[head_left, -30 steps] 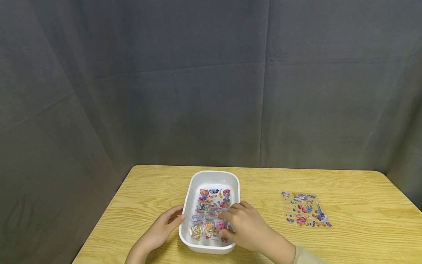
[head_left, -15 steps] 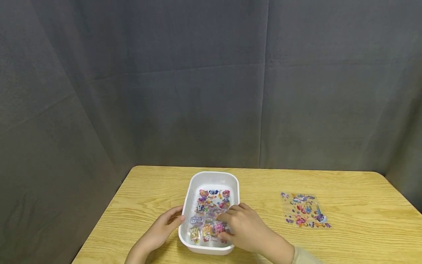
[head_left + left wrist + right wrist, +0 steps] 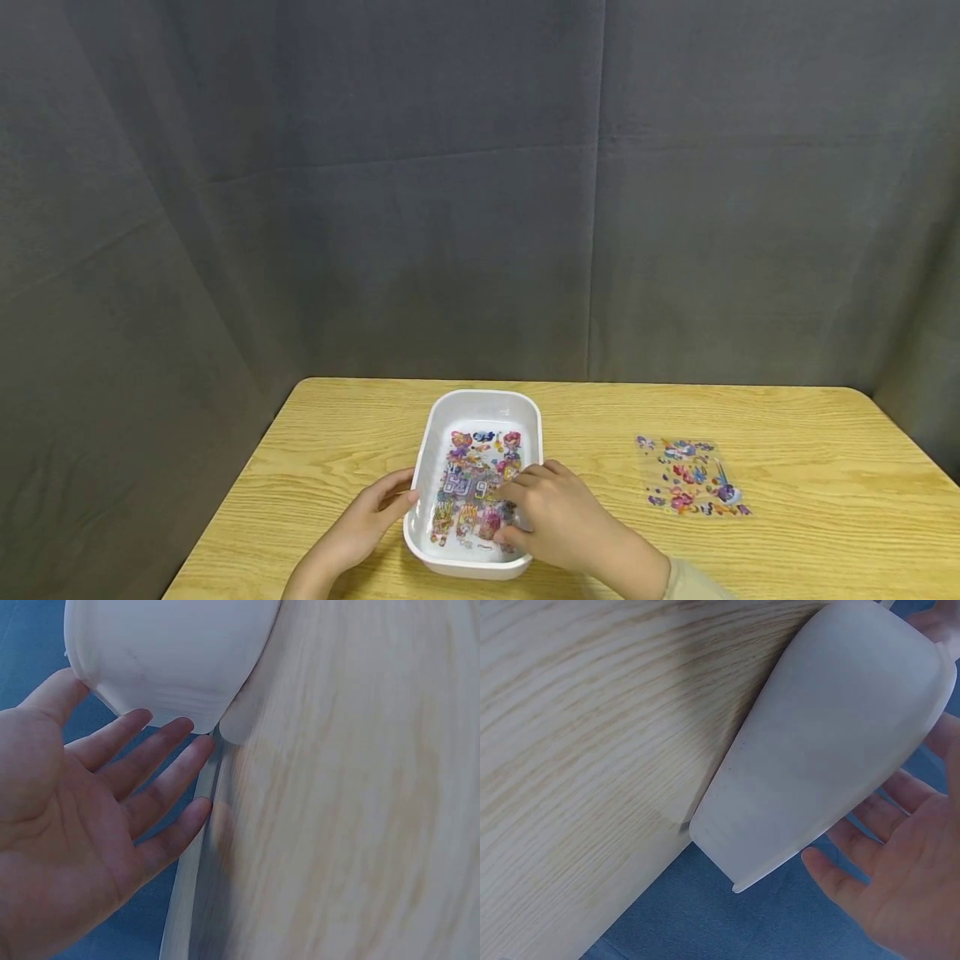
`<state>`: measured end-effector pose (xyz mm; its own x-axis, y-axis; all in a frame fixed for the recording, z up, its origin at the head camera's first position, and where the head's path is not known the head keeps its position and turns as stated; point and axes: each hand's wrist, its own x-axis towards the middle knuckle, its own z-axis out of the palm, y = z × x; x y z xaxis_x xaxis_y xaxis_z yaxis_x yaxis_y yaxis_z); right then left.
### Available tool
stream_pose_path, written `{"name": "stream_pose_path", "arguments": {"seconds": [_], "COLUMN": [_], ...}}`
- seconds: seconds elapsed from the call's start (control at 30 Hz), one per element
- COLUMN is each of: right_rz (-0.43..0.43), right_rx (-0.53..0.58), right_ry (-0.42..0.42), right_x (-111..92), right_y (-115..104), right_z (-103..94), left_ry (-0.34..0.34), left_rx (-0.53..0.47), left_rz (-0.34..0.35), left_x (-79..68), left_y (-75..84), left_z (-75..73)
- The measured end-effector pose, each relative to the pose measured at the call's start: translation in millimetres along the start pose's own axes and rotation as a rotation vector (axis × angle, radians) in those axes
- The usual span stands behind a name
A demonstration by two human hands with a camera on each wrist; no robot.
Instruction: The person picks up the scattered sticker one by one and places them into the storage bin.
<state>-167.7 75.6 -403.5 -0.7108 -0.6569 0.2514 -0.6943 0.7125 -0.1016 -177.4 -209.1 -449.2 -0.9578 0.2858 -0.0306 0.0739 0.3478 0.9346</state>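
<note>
A white tray [image 3: 483, 571] stands near the front of the wooden table. Inside it lie clear sheets with colourful printed stickers [image 3: 480, 454]; a sheet with number prints [image 3: 468, 488] overlaps them in the near half. My left hand [image 3: 367, 518] rests against the tray's left wall, its fingers straight and spread below the rim in the left wrist view. My right hand [image 3: 551, 517] reaches over the right rim, thumb and fingertips touching the number sheet. In the right wrist view its fingers look extended, with tips partly hidden behind the tray wall [image 3: 817, 742].
Another clear sticker sheet [image 3: 690, 479] lies flat on the table [image 3: 600, 417] to the right of the tray. Grey curtains [image 3: 450, 208] hang behind the table and at its sides. The table's near edge runs close below the tray.
The number sheet sits lower and flatter in the tray, its prints shifted and duller. My right fingers stay over it. My left hand keeps its place at the tray.
</note>
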Motion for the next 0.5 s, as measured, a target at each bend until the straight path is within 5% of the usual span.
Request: {"name": "stream_pose_path", "arguments": {"seconds": [0.5], "right_rz": [0.015], "right_rx": [0.083], "right_ry": [0.078], "right_x": [-5.6], "right_y": [1.4], "right_z": [-4.5], "left_ry": [-0.005], "left_rx": [0.004], "left_rz": [-0.004], "left_x": [-0.1], "left_y": [0.6], "left_z": [-0.3]}}
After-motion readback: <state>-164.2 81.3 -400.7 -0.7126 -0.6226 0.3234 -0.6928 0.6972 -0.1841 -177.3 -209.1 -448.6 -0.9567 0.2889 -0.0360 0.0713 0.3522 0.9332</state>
